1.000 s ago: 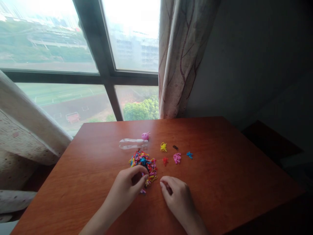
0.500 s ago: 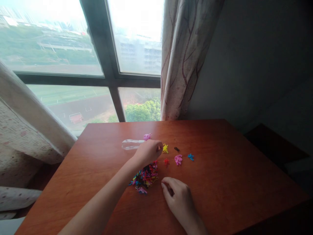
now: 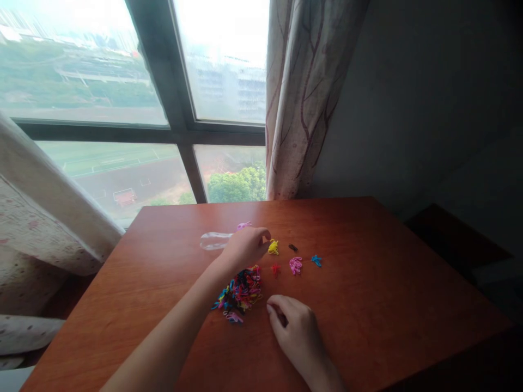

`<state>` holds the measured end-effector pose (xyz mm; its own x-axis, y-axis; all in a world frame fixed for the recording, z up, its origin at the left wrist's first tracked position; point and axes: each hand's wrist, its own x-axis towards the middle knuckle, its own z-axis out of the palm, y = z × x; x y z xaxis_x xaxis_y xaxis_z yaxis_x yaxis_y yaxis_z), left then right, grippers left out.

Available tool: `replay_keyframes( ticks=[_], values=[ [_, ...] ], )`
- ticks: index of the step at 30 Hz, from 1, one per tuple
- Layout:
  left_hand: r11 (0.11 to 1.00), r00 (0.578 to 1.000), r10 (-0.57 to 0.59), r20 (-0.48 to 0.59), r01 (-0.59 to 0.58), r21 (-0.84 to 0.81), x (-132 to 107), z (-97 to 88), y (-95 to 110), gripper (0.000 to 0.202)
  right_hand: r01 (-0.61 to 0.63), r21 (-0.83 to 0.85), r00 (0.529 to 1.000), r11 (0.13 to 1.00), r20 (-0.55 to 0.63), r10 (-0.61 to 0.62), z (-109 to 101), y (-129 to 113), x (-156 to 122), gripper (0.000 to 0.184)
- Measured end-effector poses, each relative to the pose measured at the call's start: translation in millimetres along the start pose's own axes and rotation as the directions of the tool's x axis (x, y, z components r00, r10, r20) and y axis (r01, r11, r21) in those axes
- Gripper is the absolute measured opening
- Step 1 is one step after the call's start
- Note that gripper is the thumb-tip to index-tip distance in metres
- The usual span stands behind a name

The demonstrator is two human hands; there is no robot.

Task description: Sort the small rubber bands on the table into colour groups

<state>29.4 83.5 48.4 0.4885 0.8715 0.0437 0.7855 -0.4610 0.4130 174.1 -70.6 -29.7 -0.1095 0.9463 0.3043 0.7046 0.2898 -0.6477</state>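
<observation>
Small coloured rubber hair ties lie on the wooden table. A mixed heap of hair ties [image 3: 244, 288] is between my two forearms. My left hand [image 3: 250, 243] reaches over the far side of the heap, its thumb and forefinger slightly apart at the edge of a yellow bunch [image 3: 273, 247]. Nothing shows between those fingertips. Close to the heap's right side, my right hand [image 3: 295, 321] rests on the table with curled fingers and thumb and forefinger together. Whatever that pinch may hold is too small to make out.
Separate bunches lie to the right: red [image 3: 275, 269], pink [image 3: 296, 265], black [image 3: 293, 247] and blue [image 3: 316, 261]. Behind my left hand are a clear plastic piece [image 3: 214, 240] and a pink item [image 3: 244, 225], both partly covered. A window and curtains [image 3: 304, 109] border the table [image 3: 368, 283].
My left hand's fingertips have parted a little beside the yellow bunch. My right hand keeps its place by the heap. The whole view has shifted slightly.
</observation>
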Motion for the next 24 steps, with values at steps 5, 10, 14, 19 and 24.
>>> replay_keyframes(
  ticks=[5, 10, 14, 19, 24],
  values=[
    [1.0, 0.999, -0.004, -0.048, 0.003, -0.018, -47.4, -15.6, -0.5, 0.018, 0.014, -0.039, 1.0, 0.999, 0.005, -0.014, -0.3, -1.8, 0.0, 0.016],
    [0.998, 0.997, -0.054, -0.053, 0.052, -0.034, -96.2, -9.9, -6.1, 0.016, 0.02, -0.058, 0.999, 0.998, 0.032, -0.018, 0.9, -3.4, -1.7, 0.018],
    [0.993, 0.992, -0.119, -0.043, 0.119, -0.009, -131.0, 6.9, -14.9, 0.021, 0.006, -0.076, 0.997, 0.997, 0.073, -0.001, 1.4, -5.2, -2.6, 0.017],
    [0.99, 0.988, -0.139, -0.063, 0.137, -0.042, -164.4, 30.3, -26.6, 0.02, 0.025, -0.104, 0.994, 0.994, 0.109, -0.014, 4.5, -13.5, -4.9, 0.014],
    [0.99, 0.988, -0.104, -0.116, 0.092, -0.102, -178.0, 44.0, -31.4, 0.017, 0.092, -0.089, 0.984, 0.992, 0.159, -0.077, 13.5, -29.2, -8.6, 0.011]
  ],
)
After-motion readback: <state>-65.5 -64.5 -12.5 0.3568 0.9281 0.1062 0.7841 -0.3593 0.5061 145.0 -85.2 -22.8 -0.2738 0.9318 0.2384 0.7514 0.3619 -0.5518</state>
